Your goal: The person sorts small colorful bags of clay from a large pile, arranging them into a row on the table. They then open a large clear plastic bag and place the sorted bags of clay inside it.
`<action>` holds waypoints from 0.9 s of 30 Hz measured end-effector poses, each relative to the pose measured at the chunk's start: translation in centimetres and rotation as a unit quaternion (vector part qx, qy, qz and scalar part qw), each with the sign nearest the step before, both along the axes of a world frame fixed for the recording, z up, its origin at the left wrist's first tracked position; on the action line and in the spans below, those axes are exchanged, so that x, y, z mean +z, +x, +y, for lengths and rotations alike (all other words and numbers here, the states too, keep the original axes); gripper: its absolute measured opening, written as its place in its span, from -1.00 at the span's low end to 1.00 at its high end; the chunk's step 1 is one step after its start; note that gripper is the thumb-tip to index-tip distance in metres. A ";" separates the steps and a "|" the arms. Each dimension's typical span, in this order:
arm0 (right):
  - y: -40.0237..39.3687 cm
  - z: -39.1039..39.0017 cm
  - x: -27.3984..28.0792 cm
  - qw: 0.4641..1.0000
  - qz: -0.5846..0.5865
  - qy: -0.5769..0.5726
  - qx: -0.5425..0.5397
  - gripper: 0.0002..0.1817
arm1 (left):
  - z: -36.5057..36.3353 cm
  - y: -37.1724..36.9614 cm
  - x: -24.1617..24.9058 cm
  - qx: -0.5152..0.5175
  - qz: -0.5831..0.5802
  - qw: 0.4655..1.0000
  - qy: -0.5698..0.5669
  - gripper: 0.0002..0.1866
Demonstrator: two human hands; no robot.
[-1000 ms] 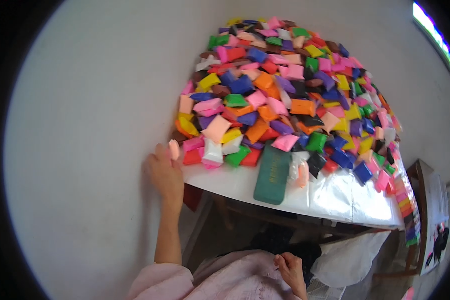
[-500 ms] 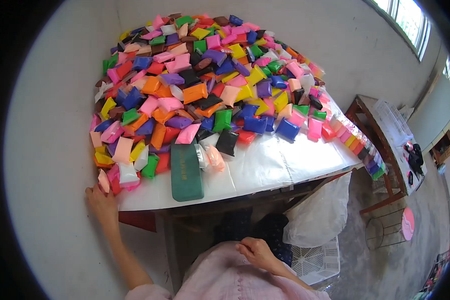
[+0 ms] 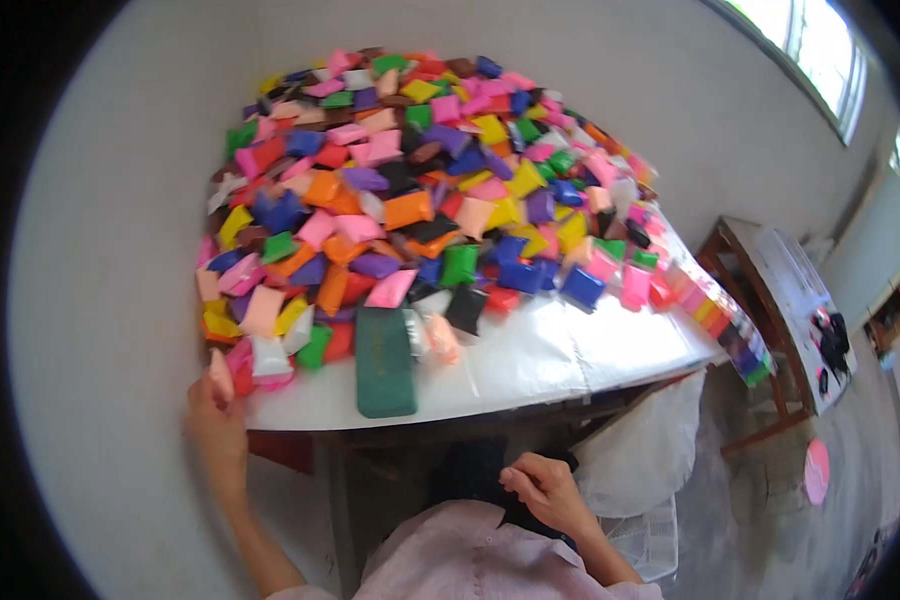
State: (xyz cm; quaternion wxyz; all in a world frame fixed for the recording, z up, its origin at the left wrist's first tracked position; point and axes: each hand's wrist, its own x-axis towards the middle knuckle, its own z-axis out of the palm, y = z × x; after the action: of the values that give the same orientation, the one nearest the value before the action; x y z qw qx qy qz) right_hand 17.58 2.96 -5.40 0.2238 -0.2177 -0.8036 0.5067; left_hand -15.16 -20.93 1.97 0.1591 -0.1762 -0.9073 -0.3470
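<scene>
A large heap of small colourful packets (image 3: 407, 210) covers the white-topped table (image 3: 510, 370). At the table's left corner, by the wall, my left hand (image 3: 217, 430) has its fingers closed on a peach packet (image 3: 220, 376). My right hand (image 3: 545, 490) is curled in front of my body, below the table edge; whether anything is inside it is hidden. Near the front edge lies a green box (image 3: 385, 365), with a clear-wrapped peach and white packet (image 3: 440, 339) beside it on the right.
A row of stacked colourful packets (image 3: 715, 315) hangs at the table's right corner. Below are a translucent plastic bag (image 3: 645, 440) and a white basket (image 3: 650, 540). Farther right stand a wooden table (image 3: 800, 300) and a stool with a pink seat (image 3: 816, 471).
The view has shifted, so the table sits lower and further right. My left hand still holds the peach packet at the corner; my right hand has moved slightly right and is a little raised from my body.
</scene>
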 end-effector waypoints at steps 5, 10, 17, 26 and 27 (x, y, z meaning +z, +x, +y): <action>0.0 -0.4 -0.4 0.997 -0.037 -0.059 -0.011 -0.75 | -0.1 -0.3 -1.9 -0.017 0.024 0.994 0.104 -0.49; 0.0 -0.6 -0.9 0.994 -0.057 -0.092 -0.028 -0.73 | -0.3 -1.2 -3.8 0.012 0.059 0.983 0.171 -0.59; -0.5 -0.6 -0.9 0.995 -0.052 -0.080 -0.026 -0.78 | 1.8 -0.1 -1.9 0.012 0.078 0.986 0.149 -0.71; -1.1 -1.2 -1.9 0.997 -0.060 -0.037 -0.009 -0.81 | 4.2 -4.3 -2.5 -0.024 0.298 0.949 0.103 -0.77; -1.1 -1.3 -2.1 0.998 -0.058 -0.030 -0.002 -0.80 | 4.2 -4.3 -2.5 -0.029 0.274 0.957 0.087 -0.77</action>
State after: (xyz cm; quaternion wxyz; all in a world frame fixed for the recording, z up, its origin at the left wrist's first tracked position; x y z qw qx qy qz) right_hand 16.49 1.69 -7.47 0.1709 -0.2547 -0.7992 0.5169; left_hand -19.43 -16.74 -0.54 0.4059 -0.2762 -0.7896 -0.3680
